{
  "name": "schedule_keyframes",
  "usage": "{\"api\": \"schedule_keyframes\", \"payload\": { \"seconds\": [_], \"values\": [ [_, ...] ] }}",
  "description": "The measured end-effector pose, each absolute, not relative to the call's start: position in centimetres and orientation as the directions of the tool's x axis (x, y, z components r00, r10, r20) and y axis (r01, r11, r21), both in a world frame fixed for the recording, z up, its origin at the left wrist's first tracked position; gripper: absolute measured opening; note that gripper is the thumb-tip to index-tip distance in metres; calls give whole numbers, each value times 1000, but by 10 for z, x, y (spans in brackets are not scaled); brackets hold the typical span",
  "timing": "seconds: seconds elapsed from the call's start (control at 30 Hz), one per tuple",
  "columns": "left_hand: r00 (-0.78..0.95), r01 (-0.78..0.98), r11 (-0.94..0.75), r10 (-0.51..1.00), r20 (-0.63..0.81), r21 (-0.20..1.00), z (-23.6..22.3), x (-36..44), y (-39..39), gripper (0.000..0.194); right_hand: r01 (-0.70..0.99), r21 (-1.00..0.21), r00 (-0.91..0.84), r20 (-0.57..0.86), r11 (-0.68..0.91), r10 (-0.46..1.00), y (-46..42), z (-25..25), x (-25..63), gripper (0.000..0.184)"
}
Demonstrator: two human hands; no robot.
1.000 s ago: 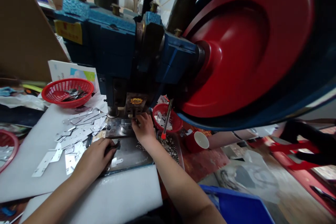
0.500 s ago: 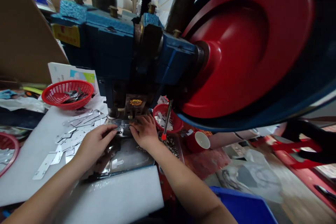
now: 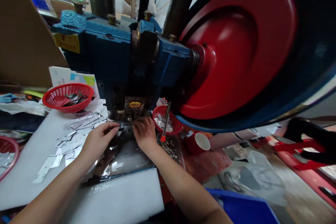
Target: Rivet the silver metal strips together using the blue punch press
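My left hand (image 3: 99,139) is closed in a pinch at the left side of the die under the press (image 3: 133,106). Thumb and forefinger hold the end of a small metal strip (image 3: 121,129), which lies across the die. At the die's right side, my right hand (image 3: 145,134) has its fingers curled down together; whatever they grip is hidden. On the metal plate (image 3: 131,152) in front lies a small silvery metal piece (image 3: 117,166).
Flat metal pieces (image 3: 70,140) lie scattered on the white foam at left, near a red basket (image 3: 78,108). Another red basket (image 3: 178,127) and a tray of small bits (image 3: 170,148) stand right of the die. A large red flywheel (image 3: 236,56) overhangs the right side.
My left fingertips have shifted slightly right toward the die. My right hand's thumb and fingers have drawn closer together and a little to the right. The camera view has shifted slightly.
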State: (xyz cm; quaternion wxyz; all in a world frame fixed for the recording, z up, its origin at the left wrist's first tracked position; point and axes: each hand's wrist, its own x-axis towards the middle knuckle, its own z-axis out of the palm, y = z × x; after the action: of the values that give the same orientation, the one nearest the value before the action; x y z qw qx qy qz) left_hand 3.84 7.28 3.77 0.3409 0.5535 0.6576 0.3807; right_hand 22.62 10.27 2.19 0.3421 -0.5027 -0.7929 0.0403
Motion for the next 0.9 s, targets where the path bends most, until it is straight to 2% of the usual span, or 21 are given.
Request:
{"api": "schedule_keyframes", "payload": {
  "seconds": [0.1, 0.33, 0.43, 0.63, 0.73, 0.9],
  "values": [
    [-168, 415, 106, 985, -39, 904, 36, 38, 76, 40, 816, -371, -239, 482, 443, 843, 111, 24, 217, 12],
    [-153, 365, 80, 988, -25, 927, 32, 42, 86, 36, 786, -270, -416, 435, 556, 799, 101, 30, 225, 18],
    [-147, 376, 48, 989, 8, 926, 33, 45, 92, 35, 767, -317, -414, 419, 557, 808, 98, 30, 227, 20],
    [-173, 437, 45, 984, 35, 899, 34, 52, 97, 36, 624, -560, -270, 500, 545, 823, 103, 18, 232, 23],
    [-176, 461, 38, 983, 49, 887, 34, 57, 98, 34, 624, -570, -236, 514, 534, 825, 103, 16, 235, 22],
    [-166, 527, 12, 982, 89, 850, 31, 62, 101, 33, 675, -506, -291, 486, 537, 824, 102, 17, 235, 26]
  ]
}}
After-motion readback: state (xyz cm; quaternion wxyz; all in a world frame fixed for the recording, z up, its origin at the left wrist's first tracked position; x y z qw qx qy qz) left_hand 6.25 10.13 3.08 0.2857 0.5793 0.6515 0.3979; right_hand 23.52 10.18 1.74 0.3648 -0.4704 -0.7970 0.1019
